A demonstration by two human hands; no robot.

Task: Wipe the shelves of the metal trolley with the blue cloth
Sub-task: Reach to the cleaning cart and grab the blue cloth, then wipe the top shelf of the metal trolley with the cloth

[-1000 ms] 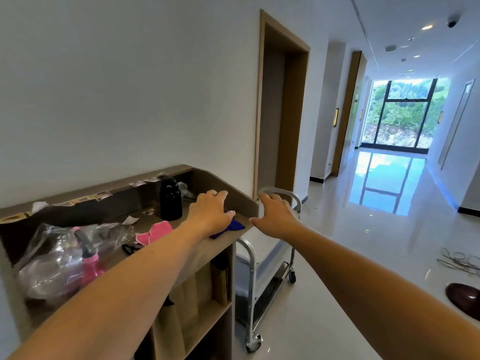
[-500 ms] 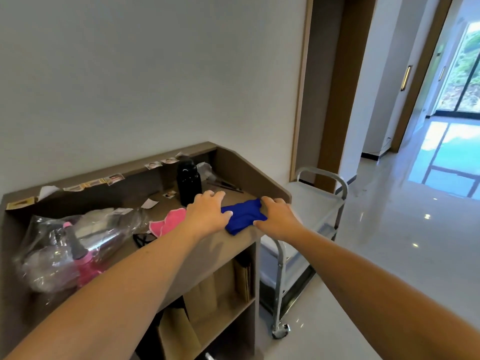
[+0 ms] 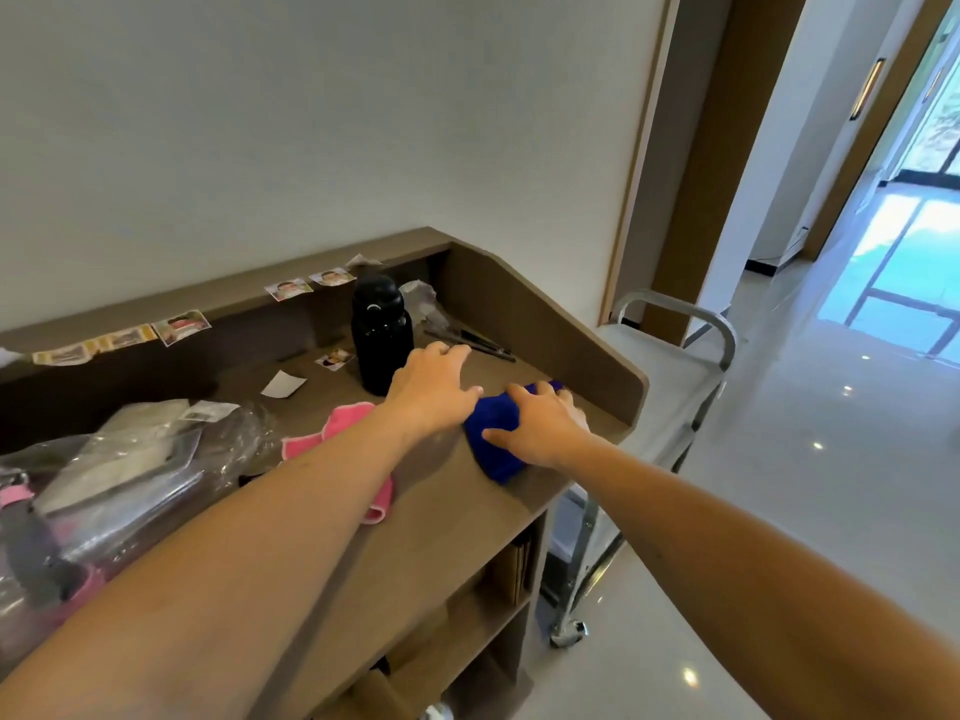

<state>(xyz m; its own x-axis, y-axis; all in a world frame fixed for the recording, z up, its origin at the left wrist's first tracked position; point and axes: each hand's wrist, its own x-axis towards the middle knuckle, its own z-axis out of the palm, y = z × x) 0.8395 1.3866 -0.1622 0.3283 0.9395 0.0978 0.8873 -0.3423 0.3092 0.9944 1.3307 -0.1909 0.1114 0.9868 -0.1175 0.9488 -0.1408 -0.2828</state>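
The blue cloth [image 3: 493,433] lies bunched on the right end of a brown wooden desk [image 3: 452,511]. My right hand [image 3: 540,423] rests flat on top of the cloth with its fingers spread over it. My left hand [image 3: 434,387] lies on the desktop just left of the cloth, fingers apart, its thumb near the cloth's edge. The metal trolley [image 3: 670,366] stands to the right of the desk, its curved handle and pale top shelf in view, with a caster on the floor below.
A black bottle [image 3: 382,335] stands behind my left hand. A pink cloth [image 3: 337,433] lies under my left forearm, and a clear plastic bag [image 3: 130,470] fills the desk's left end. Photos and pens lie near the desk's back wall. The glossy corridor floor [image 3: 831,485] stretches right.
My right hand left the trolley handle and came down on the blue cloth. My left hand slid off the cloth to the left. The camera tilted down toward the desk.
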